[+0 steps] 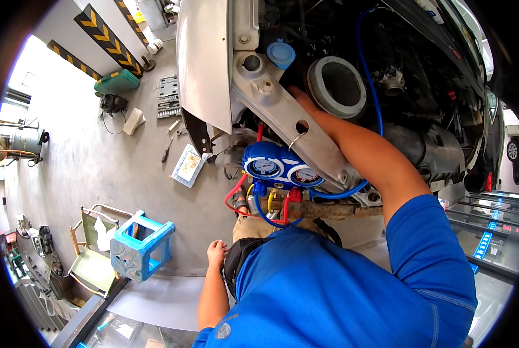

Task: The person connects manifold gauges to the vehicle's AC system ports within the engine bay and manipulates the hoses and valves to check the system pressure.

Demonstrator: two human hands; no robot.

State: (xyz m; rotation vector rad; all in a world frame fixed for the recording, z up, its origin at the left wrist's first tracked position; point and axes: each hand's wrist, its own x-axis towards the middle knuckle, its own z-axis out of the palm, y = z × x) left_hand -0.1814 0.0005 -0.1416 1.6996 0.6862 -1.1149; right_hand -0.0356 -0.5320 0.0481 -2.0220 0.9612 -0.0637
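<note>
My right arm reaches into the car's engine bay, over the metal front crossmember (282, 116). My right hand (302, 100) is down beside a round grey air filter (336, 87); its fingers are hidden. A blue-capped reservoir (281, 54) lies just beyond it. Beside my right thigh, a blue manifold gauge set (280, 165) with two dials hangs from a hook on the crossmember. Its red hose (234, 194) and blue hose (343, 194) loop away, the blue one running into the engine bay. My left hand (216, 253) hangs by my hip, fingers curled, with nothing visible in it.
A blue plastic stool (143, 246) and a folding chair (97, 255) stand at the left. On the floor lie a tray of small parts (188, 166), a screwdriver (167, 149), a socket set (168, 97) and a green case (117, 82). The raised hood (433, 35) borders the bay.
</note>
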